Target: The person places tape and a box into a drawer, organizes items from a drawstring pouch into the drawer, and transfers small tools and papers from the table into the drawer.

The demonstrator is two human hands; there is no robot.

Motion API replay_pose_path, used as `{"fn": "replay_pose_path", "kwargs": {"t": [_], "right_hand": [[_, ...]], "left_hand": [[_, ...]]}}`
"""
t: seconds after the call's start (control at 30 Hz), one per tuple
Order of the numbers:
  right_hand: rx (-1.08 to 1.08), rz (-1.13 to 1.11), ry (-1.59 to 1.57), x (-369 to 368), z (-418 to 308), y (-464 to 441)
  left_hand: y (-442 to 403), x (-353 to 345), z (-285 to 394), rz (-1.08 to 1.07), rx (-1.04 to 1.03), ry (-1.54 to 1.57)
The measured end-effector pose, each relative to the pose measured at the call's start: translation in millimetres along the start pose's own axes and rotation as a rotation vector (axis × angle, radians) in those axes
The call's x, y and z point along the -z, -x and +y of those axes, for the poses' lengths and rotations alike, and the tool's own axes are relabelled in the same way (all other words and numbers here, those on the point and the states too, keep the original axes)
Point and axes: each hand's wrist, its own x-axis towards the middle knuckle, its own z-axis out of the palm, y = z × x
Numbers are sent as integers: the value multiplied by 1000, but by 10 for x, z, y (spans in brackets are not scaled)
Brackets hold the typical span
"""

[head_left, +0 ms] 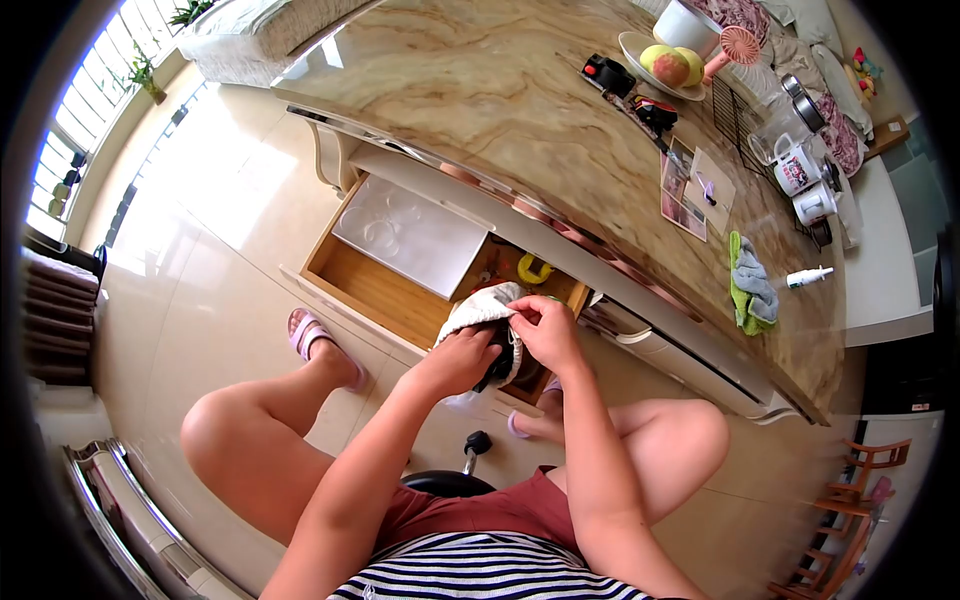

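A white cloth bag [478, 306], apparently a drawstring pouch, is held over the front of the open drawer [385, 300]. My right hand [545, 330] pinches the edge of its mouth between thumb and fingers. At the bag's opening, my left hand [458, 362] has its fingers bent against a black object [495, 372], its fingertips partly hidden. Only part of that object shows, so its kind is unclear. Behind the bag, a yellow roll of tape [534, 269] lies in the drawer's right compartment.
A white tray [405, 235] fills the drawer's back left. On the marble-patterned table [480, 90] are a fruit bowl [668, 65], a green and grey cloth [752, 285], a small white bottle [808, 277] and mugs [797, 168]. A black stool [447, 484] is beneath me.
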Motion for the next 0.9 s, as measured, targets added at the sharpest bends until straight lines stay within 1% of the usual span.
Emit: {"fn": "replay_pose_path", "kwargs": {"t": [0.07, 0.1, 0.17, 0.2, 0.23, 0.3, 0.33, 0.4, 0.43, 0.47, 0.5, 0.53, 0.57, 0.6, 0.63, 0.7, 0.73, 0.83, 0.87, 0.9], "right_hand": [[-40, -41, 13, 14, -32, 3], [-38, -40, 10, 21, -24, 5], [-18, -86, 43, 36, 0, 10], [-18, -85, 42, 44, -8, 21], [-1, -86, 87, 50, -18, 26], [17, -86, 133, 67, -50, 44], [32, -97, 178, 84, -69, 65], [47, -106, 225, 134, -164, 123], [43, -123, 306, 175, -289, 169], [39, -142, 386, 205, -386, 210], [40, -146, 389, 221, -446, 243], [3, -295, 363, 228, -497, 273], [-34, -441, 335, 226, -517, 298], [18, -504, 383, 170, -519, 338], [11, -563, 397, 66, -431, 366], [48, -502, 492, -126, -326, 501], [2, -466, 573, -190, -325, 528], [0, -464, 573, -280, -236, 508], [44, -428, 577, -280, -215, 493], [45, -426, 579, -272, -260, 443]], "left_hand": [[187, 100, 25, 228, -152, 113], [254, 188, 66, 228, -152, 109], [354, 340, 115, 182, 70, 125], [373, 352, 94, 263, 22, 129], [384, 361, 88, 263, 22, 128], [405, 408, 105, 149, 106, 184], [401, 392, 93, 151, 104, 184], [371, 318, 34, 413, 88, -28], [369, 298, 13, 414, 86, -27], [376, 280, -13, 477, 65, -114], [390, 254, -44, 540, 47, -201], [401, 220, -93, 542, 49, -199], [405, 181, -151, 456, 101, -208], [398, 139, -199, 369, 150, -217], [382, 92, -238, 369, 150, -216], [352, 20, -276, 438, 128, -197], [343, 6, -286, 438, 130, -195], [336, 11, -310, 397, 208, -156], [328, 19, -309, 372, 242, -138], [315, 42, -287, 348, 274, -120]]}}
